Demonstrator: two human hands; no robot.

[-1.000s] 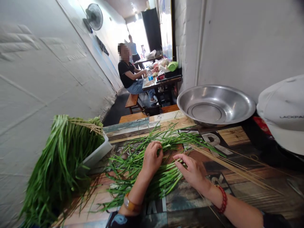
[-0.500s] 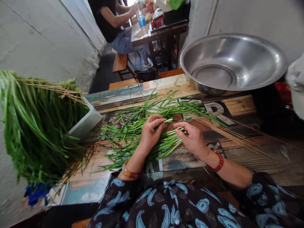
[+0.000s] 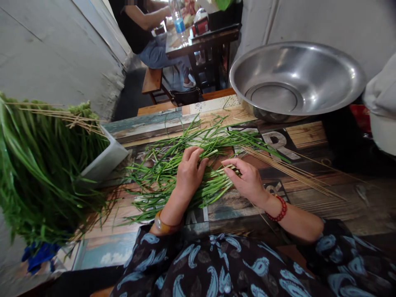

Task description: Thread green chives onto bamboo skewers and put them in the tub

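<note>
Loose garlic chives (image 3: 161,165) lie across the patterned table in front of me. Over them hovers my left hand (image 3: 190,171), thumb apart from its bent fingers, with nothing plainly held. My right hand (image 3: 247,181) is pinched closed around a thin bamboo skewer (image 3: 262,216), whose lower end sticks out below the palm. Pale chive stalks (image 3: 224,177) lie just under and beside its fingertips. To the right, several more bamboo skewers (image 3: 293,173) lie in a loose bunch on the table.
A large steel basin (image 3: 297,78) stands at the back right. On the left, a white container (image 3: 100,159) is heaped with skewered chives (image 3: 40,165). Beyond my table, a person (image 3: 142,29) sits at another table with a plastic bottle (image 3: 177,24).
My left hand has drawn back left from my right hand, and its fingers have parted from a pale chive piece. The right hand keeps its pinch. The view has shifted slightly.
</note>
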